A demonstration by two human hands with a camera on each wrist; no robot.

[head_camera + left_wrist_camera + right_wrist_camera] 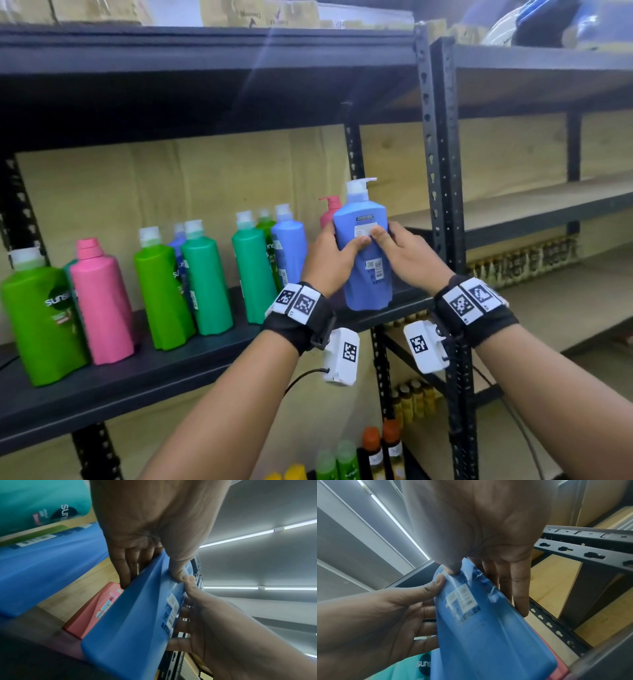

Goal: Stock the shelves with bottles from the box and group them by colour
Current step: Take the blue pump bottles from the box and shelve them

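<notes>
Blue pump bottle held upright between left hand and right hand, fingers clamped round sides; base seemingly just above shelf edge, pink bottle directly behind.

The bright green bottle at the shelf's left end carries white lettering reading "sunsi", cut off at its edge. A teal bottle in the left wrist view shows "sun" on a dark roundel. The coral bottle shows "sun". The held blue bottle bears barcode and QR labels, print too small to read.
</notes>
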